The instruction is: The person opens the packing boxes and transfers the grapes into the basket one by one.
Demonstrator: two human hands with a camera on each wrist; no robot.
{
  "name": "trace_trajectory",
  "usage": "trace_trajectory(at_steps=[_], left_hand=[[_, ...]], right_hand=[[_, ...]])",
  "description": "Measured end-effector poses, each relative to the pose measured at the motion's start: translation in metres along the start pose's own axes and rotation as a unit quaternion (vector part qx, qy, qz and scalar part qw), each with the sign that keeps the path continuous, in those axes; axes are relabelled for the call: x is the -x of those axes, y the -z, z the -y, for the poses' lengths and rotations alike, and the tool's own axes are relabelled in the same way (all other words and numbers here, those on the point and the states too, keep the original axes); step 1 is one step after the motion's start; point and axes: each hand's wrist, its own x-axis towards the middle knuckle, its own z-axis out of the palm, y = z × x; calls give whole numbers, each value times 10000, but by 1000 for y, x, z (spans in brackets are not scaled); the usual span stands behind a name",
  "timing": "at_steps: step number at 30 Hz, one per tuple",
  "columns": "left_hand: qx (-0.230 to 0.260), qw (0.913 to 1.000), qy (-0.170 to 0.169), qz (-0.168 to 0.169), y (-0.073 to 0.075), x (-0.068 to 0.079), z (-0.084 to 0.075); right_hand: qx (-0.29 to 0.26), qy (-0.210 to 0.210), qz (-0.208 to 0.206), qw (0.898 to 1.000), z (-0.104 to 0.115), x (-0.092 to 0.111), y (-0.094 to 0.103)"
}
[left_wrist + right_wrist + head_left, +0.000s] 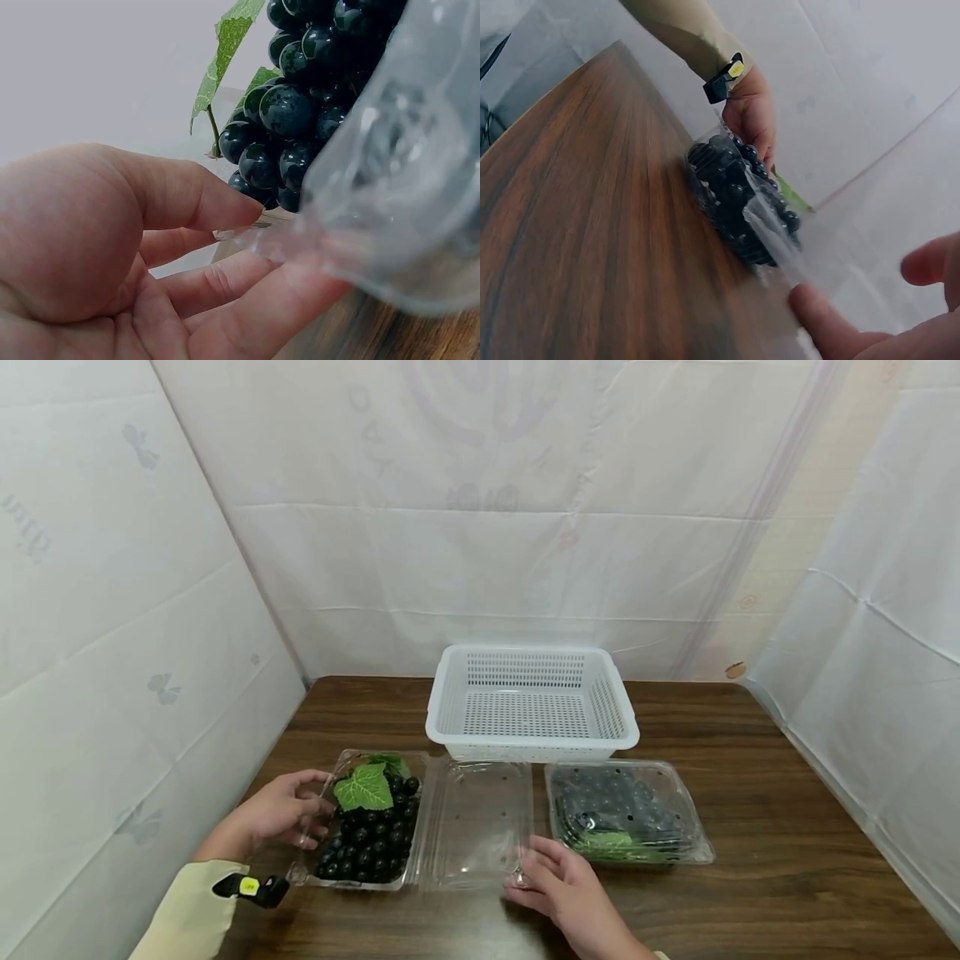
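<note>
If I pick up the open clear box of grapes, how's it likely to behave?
The open clear box would probably flex, since its plastic looks thin. Its lid, folded out alongside, may flop about. The grapes look round and lie uncovered, so some could roll out if it tips.

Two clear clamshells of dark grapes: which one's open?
The left clamshell in the head view: its lid is folded out beside it, leaving its grapes uncovered. The right clamshell is covered over.
</note>
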Motion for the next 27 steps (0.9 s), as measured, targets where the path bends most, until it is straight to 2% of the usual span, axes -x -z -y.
trace_trajectory(at_steps=[3,5,7,9,12,14,17,24,27], left_hand=[[25,10000,-32,-26,-2,1,-1],[34,10000,-49,-37,-3,1,-2],[40,10000,-58,-44,-4,0,-2],[23,10000,-68,-34,-4,0,-2],[-33,9999,-105,-10,-4,-1,-3],[-71,9999,-128,8,-5,-4,-3],[-98,9998,-149,26,-6,-7,-2],[-54,9999,-153,37,-11,-13,-3],[-64,9998,-190,41,-14,-15,-4]], right_hand=[[933,172,-116,9954,7,7,5],[1675,289,-312,9849,13,11,7],[2383,467,-502,9688,19,12,10],[3058,600,-673,9478,25,12,12],[3791,766,-790,9188,34,10,13],[4065,883,-822,9056,38,8,13],[4249,1092,-752,8955,42,3,12],[4445,1394,-426,8839,48,-16,7],[4584,1488,-386,8754,49,-24,4]])
